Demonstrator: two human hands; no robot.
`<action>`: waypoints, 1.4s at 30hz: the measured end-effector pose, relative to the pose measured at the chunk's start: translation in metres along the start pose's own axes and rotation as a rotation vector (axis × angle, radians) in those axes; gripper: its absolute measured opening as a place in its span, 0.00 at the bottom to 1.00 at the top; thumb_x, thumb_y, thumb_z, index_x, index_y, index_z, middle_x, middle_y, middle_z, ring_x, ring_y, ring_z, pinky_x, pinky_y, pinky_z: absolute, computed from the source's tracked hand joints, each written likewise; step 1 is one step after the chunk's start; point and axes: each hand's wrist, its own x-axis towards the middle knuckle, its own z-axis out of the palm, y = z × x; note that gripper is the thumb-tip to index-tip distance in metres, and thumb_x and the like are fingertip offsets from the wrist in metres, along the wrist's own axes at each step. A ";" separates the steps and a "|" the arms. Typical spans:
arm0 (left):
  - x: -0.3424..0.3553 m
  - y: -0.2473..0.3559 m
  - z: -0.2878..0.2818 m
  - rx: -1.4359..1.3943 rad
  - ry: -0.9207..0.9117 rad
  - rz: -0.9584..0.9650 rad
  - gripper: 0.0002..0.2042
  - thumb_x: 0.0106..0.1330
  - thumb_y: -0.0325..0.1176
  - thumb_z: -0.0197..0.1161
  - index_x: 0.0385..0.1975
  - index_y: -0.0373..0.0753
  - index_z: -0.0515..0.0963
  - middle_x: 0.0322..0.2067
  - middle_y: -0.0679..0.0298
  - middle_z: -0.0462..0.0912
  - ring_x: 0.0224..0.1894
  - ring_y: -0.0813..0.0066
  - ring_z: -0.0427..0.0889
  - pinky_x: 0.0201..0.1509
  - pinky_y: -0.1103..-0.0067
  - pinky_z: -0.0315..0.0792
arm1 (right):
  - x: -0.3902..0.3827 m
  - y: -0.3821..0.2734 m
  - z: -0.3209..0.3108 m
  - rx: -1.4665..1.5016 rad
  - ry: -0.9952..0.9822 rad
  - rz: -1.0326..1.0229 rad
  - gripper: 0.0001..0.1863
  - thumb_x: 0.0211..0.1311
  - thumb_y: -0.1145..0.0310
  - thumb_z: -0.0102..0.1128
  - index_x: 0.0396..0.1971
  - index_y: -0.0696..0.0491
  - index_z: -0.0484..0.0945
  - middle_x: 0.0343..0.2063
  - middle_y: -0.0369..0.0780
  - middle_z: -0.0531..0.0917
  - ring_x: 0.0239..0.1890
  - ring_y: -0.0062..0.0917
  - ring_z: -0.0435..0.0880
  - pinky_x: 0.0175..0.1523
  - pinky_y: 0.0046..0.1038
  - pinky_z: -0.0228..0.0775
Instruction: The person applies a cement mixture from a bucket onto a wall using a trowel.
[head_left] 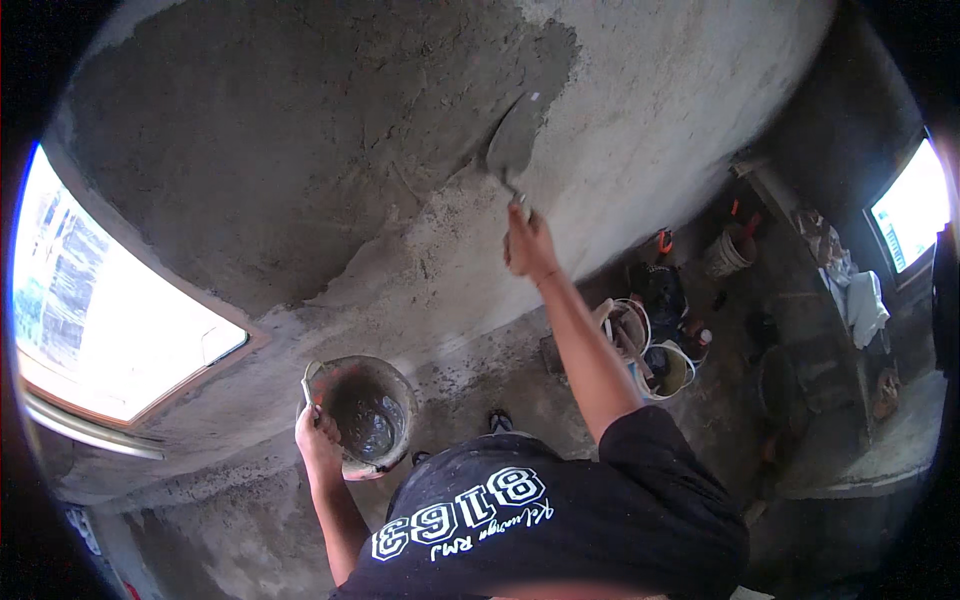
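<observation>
Grey wall (660,130), fresh plaster (270,130) toward eleven o'clock. The right hand (528,245) wraps its fingers around the handle of the plastering trowel (513,145), whose long axis points near twelve. At seven-to-eight, the farther left hand (318,438) clasps the mortar bucket (404,400).

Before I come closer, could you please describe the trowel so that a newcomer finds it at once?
Start from the big wall across the top, and find the ragged right edge of its dark patch. There, the right hand grips the trowel by its handle. Its blade is almost as grey as the patch, but a smooth, curved outline and thin neck set it apart.
</observation>
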 end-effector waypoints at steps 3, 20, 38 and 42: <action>-0.002 0.000 0.000 0.000 0.003 0.026 0.09 0.66 0.36 0.49 0.23 0.44 0.67 0.12 0.76 0.57 0.12 0.87 0.52 0.15 0.84 0.46 | -0.035 0.047 0.000 -0.001 -0.044 -0.008 0.22 0.64 0.49 0.51 0.35 0.55 0.67 0.10 0.34 0.68 0.08 0.19 0.68 0.13 0.25 0.59; -0.007 0.011 -0.001 0.005 -0.059 0.016 0.09 0.65 0.34 0.48 0.23 0.44 0.65 0.13 0.76 0.56 0.12 0.87 0.54 0.14 0.85 0.47 | -0.070 0.077 0.035 -0.037 -0.083 0.047 0.23 0.66 0.52 0.48 0.42 0.61 0.66 0.09 0.33 0.69 0.09 0.18 0.67 0.15 0.24 0.60; -0.016 0.029 0.019 0.064 -0.095 0.029 0.07 0.66 0.38 0.50 0.28 0.43 0.70 0.13 0.77 0.57 0.12 0.88 0.54 0.14 0.86 0.48 | -0.107 0.135 -0.006 -0.382 -0.274 0.103 0.24 0.63 0.50 0.50 0.38 0.60 0.71 0.21 0.45 0.77 0.22 0.37 0.76 0.28 0.36 0.67; -0.030 0.051 0.032 0.020 -0.079 0.033 0.08 0.66 0.39 0.51 0.28 0.42 0.69 0.14 0.77 0.56 0.14 0.88 0.55 0.16 0.86 0.48 | -0.131 0.079 -0.022 -0.921 -0.513 -0.344 0.23 0.59 0.52 0.53 0.39 0.60 0.74 0.29 0.53 0.79 0.35 0.52 0.76 0.41 0.43 0.68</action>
